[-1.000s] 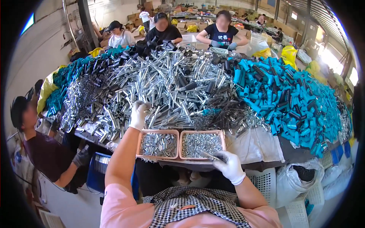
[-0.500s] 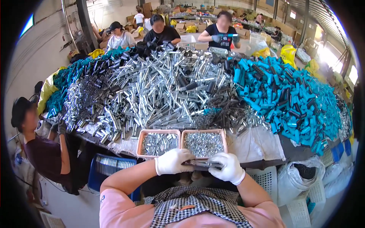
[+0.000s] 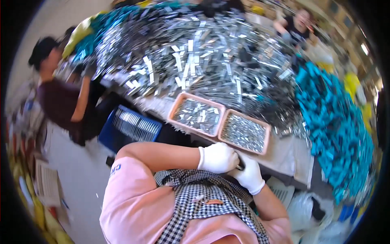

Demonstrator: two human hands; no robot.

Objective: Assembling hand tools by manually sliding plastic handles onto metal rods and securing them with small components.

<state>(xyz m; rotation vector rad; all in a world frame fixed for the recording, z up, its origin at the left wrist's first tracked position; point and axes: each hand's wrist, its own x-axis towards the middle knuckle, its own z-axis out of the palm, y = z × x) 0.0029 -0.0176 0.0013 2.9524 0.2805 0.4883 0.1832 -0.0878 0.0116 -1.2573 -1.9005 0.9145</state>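
From where I stand, the gloved fingers of the right hand [image 3: 249, 175] are curled round a small dark piece [image 3: 241, 164]. The left hand [image 3: 219, 158] meets it from the left, fingers bent inward; whether they pinch too, I can't tell. The piece sits between the hands, nearer the right; its visible sliver runs roughly away from the body, though gloves hide most of its length. Just beyond the knuckles, at the table's edge, lie two pink trays of small metal bits: the right tray [image 3: 267, 141] closer, the left tray [image 3: 175, 107] farther off. Behind them spreads the metal heap [image 3: 191, 61], with teal parts [image 3: 335, 130] off right.
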